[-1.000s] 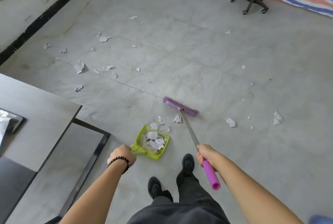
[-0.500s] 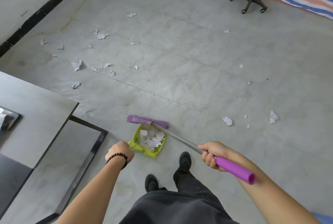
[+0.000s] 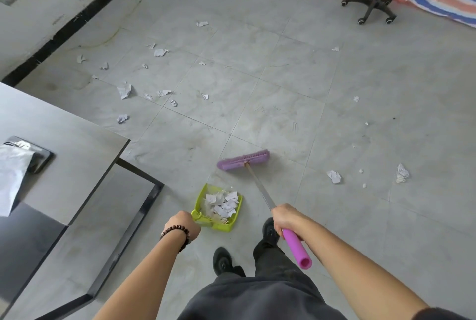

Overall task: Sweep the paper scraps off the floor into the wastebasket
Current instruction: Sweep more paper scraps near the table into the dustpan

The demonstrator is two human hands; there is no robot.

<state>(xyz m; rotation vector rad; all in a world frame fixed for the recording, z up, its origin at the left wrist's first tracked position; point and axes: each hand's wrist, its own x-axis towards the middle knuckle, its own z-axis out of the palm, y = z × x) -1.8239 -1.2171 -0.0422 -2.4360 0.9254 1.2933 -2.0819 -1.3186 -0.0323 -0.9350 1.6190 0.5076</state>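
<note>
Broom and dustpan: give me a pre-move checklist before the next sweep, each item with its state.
1. Right hand gripping the broom: ok.
2. Left hand holding the dustpan: ok.
3. Scraps contained in the dustpan: ok.
4. Broom head clear of the dustpan: ok.
5. Floor free of scraps: not ok; many at left, some at right.
6. Wastebasket in reach: cannot tell, not in view.

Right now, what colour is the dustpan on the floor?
Lime green, seen in the head view: the dustpan holds white paper scraps.
</note>
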